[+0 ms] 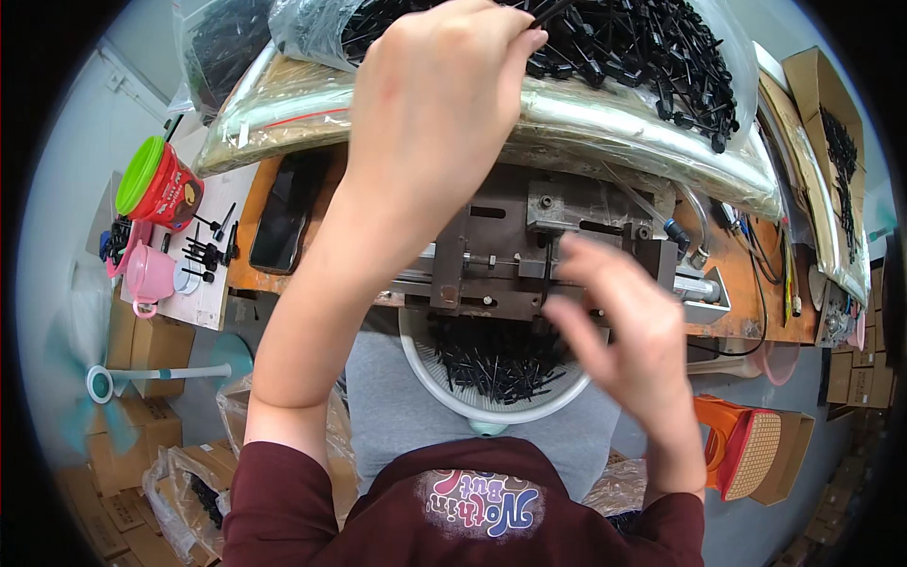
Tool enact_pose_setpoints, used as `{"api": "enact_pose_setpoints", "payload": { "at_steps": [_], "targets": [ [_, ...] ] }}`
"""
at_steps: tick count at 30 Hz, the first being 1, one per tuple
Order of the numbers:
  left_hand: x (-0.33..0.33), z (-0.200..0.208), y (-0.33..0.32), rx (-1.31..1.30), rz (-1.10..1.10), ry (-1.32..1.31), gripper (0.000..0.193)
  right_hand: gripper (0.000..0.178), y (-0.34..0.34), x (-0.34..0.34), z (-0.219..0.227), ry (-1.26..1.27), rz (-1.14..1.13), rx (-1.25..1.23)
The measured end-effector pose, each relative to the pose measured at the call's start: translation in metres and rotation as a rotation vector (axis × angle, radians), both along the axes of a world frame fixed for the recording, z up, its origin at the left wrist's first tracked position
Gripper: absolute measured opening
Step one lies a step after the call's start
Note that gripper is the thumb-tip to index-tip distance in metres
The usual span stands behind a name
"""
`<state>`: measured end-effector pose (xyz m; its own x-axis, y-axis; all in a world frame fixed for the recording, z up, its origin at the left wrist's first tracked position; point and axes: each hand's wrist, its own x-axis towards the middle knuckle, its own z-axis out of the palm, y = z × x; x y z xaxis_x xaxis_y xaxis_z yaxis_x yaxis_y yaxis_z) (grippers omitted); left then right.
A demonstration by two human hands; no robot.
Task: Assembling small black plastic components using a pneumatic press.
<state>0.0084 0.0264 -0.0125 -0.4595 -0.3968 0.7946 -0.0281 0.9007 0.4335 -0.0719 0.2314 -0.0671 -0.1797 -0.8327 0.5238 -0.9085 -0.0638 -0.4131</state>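
My left hand [430, 104] reaches over the far side of the bench, thumb and fingers pinched on a thin black plastic piece [554, 11] at a heap of similar black plastic parts [652, 61]. Much of that piece is hidden by the fingers. My right hand [628, 321], slightly blurred, hovers at the right of a dark metal fixture [487, 246]. Its thumb and fingers are apart, next to a slim black part [548, 260] upright in the fixture. Below the fixture, a white basket [411, 364] on my lap holds many black parts.
A phone [283, 222] lies left on the wooden bench [248, 269], near a red tub [170, 184] and a pink cup [151, 274]. Air hoses and cables [756, 246] run at the right. An orange stool [732, 444] and a small fan [100, 384] flank me.
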Motion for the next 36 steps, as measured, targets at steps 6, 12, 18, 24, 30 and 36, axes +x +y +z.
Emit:
{"api": "enact_pose_setpoints", "payload": {
  "at_steps": [6,12,18,24,30,36],
  "targets": [
    [0.044,-0.007,0.054,0.268,-0.12,0.053,0.033,0.026,-0.078,-0.085,0.043,0.398,-0.255,-0.332],
    [0.072,-0.05,0.086,0.11,-0.156,-0.127,0.027,0.035,-0.137,-0.117,0.047,0.539,-0.483,-0.013],
    [0.084,-0.09,0.107,0.17,-0.258,-0.279,0.031,0.043,-0.111,-0.119,0.049,0.478,-0.374,0.147],
    [0.073,-0.105,0.114,-0.042,-0.159,-0.443,0.025,0.023,-0.089,-0.118,0.045,0.473,-0.245,-0.054],
    [0.067,-0.099,0.106,-0.046,-0.142,-0.475,0.025,0.029,-0.053,-0.099,0.059,0.055,-0.27,-0.046],
    [0.068,-0.085,0.108,0.576,-0.43,-0.349,0.053,0.029,-0.021,-0.057,0.047,0.04,-0.262,-0.224]
  ]
}}
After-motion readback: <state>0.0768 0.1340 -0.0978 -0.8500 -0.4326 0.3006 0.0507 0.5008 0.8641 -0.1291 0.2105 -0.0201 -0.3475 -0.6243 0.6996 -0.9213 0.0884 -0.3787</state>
